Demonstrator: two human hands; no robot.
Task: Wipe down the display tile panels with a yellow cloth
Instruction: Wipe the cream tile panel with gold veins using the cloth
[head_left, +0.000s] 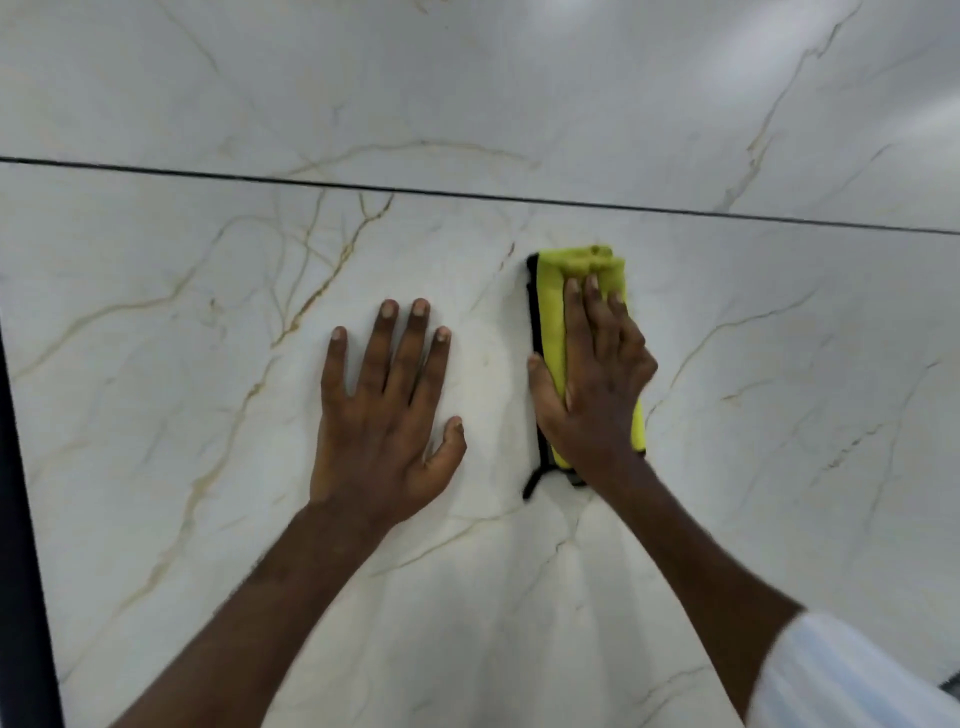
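Where two marble-look display tiles meet, a thin dark seam (311, 183) crosses the view, dropping slightly toward the right. Both the upper tile panel (467, 78) and the lower tile panel (779, 364) are glossy off-white with gold-brown veins, and soft glare lies across the upper one. A dark frame (21, 519) borders the lower panel along the left edge of the view.

The yellow cloth (550, 312) lies folded into a narrow pad on the lower tile panel, right of centre and just below the seam, not touching it. Its long axis runs up the panel, in line with the fingers on it: far end toward the seam, near end under the wrist. Its left side carries black edging (534, 312), and a short black tail sticks out at the near end, pointing down and left.

The right hand (597, 384) presses flat on the cloth, fingers straight and close together, tips short of the cloth's far end, thumb along the black-edged side. Its grip is a flat press, not a clench. Slight blur softens this hand. A white sleeve (841, 675) shows at the lower right corner.

The left hand (379, 415) rests palm-down on bare tile, near the cloth's left side but apart from it, fingers straight and spread. Its grip is wide and holds nothing.
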